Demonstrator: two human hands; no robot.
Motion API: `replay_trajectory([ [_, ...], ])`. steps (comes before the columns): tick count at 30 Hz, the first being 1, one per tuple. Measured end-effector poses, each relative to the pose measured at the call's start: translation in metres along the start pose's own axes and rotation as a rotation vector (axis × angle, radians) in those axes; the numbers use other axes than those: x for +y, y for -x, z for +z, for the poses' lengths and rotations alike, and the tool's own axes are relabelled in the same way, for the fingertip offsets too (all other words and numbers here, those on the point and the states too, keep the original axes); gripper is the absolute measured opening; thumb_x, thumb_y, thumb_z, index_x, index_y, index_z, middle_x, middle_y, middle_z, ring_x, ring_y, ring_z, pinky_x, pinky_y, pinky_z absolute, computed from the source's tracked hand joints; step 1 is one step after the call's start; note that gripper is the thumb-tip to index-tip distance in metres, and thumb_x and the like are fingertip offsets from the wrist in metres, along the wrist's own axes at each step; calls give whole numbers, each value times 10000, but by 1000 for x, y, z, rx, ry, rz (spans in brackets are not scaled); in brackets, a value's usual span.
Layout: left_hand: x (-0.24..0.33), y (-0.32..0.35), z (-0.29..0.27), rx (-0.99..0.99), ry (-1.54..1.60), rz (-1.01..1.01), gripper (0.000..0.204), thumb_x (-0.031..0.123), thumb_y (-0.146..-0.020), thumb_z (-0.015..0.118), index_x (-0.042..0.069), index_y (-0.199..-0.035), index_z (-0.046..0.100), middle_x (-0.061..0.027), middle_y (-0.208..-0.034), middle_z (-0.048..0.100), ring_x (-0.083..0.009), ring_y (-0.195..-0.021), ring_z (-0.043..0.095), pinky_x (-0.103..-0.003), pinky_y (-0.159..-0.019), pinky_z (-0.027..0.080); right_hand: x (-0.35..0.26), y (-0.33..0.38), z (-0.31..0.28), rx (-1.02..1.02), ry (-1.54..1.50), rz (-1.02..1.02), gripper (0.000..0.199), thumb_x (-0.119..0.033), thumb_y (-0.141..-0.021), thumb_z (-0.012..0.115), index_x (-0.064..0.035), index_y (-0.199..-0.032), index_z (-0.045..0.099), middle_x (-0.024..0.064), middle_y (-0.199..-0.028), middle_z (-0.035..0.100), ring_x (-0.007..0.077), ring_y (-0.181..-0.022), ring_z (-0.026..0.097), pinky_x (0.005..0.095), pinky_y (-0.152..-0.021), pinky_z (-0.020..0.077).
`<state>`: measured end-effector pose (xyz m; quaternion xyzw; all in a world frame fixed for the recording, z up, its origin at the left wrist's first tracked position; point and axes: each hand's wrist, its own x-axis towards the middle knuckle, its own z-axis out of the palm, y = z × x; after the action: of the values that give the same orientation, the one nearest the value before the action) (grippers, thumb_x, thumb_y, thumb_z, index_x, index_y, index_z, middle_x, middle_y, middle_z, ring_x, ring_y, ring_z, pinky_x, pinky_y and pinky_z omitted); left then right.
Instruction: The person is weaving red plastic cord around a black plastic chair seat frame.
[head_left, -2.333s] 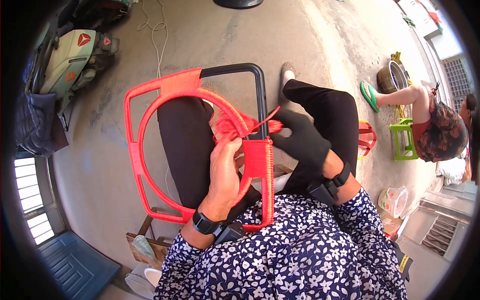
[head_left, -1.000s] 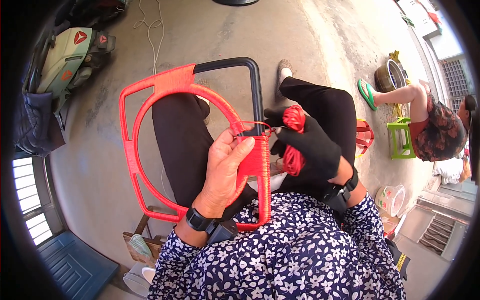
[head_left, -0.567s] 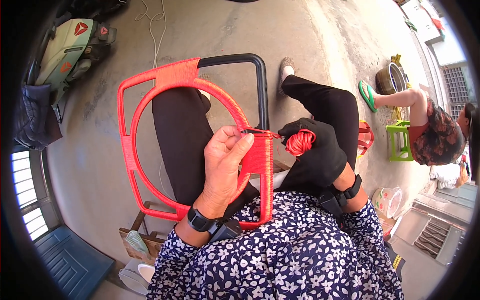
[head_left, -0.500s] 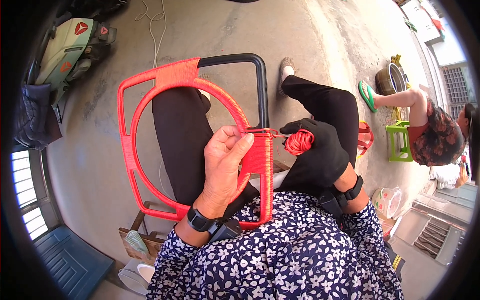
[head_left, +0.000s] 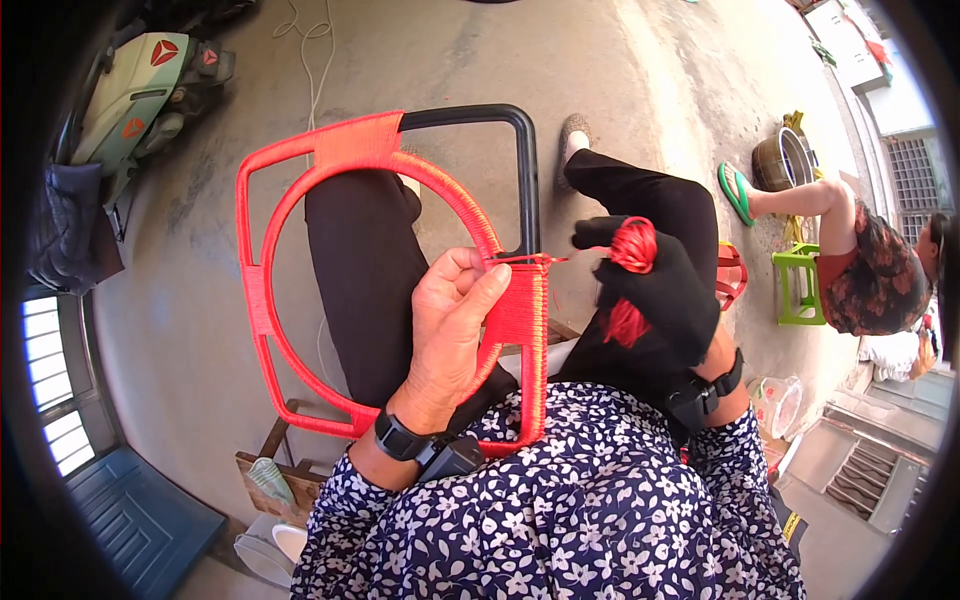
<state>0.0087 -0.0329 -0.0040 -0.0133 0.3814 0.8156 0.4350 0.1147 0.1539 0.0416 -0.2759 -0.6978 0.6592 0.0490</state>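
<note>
Pinching the frame (head_left: 520,312), probably to steady it, my left hand (head_left: 447,325) is nearly closed; my half-curled right hand (head_left: 668,290) holds bundled red cord (head_left: 634,246).

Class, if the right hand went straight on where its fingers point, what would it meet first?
The right hand would probably meet the bare black bar first, though depth is unclear.

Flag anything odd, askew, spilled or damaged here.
No visible spill or damage. Two mismatches: the rectangular frame wrapped in red cord has a smooth, bare black tubular corner at its upper right, unlike its covered left side; and the right grip is gloved in black, the left grip bare.
</note>
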Motion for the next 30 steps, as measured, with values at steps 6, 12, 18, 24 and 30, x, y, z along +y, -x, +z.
replay_trajectory([
  [6,1,1,6,-5,9,-23,102,36,-939,576,3,-1012,514,-108,-934,667,-131,-813,660,-253,-729,551,7,-4,21,-134,-78,142,278,-95,-829,683,25,-1076,638,51,-951,687,113,-788,637,259,-692,522],
  [12,-1,-1,1,4,-10,-13,113,43,-940,575,-5,-1025,520,-100,-939,666,-123,-811,657,-254,-727,555,-2,-8,12,-110,669,-610,344,-14,-659,670,-74,-998,670,99,-870,675,264,-762,674,330,-668,517],
  [18,3,-2,9,-56,-67,-83,161,72,-941,584,-20,-1068,545,-106,-950,667,-135,-818,661,-262,-715,552,-13,0,5,-101,824,-559,272,-73,-649,707,-89,-916,661,107,-848,657,319,-760,640,376,-638,494],
  [24,13,-9,8,-138,-142,-265,197,115,-916,615,-14,-1062,585,-129,-936,675,-202,-821,678,-316,-743,557,-11,3,0,-156,426,-294,167,-83,-749,695,-41,-898,631,97,-824,662,194,-672,638,316,-628,489],
  [30,11,-13,11,-111,-146,-261,153,84,-908,615,-12,-1023,584,-121,-914,678,-190,-798,680,-300,-713,558,-23,-3,13,-260,-227,15,168,-148,-891,557,11,-839,560,49,-828,618,125,-593,566,267,-593,470],
])
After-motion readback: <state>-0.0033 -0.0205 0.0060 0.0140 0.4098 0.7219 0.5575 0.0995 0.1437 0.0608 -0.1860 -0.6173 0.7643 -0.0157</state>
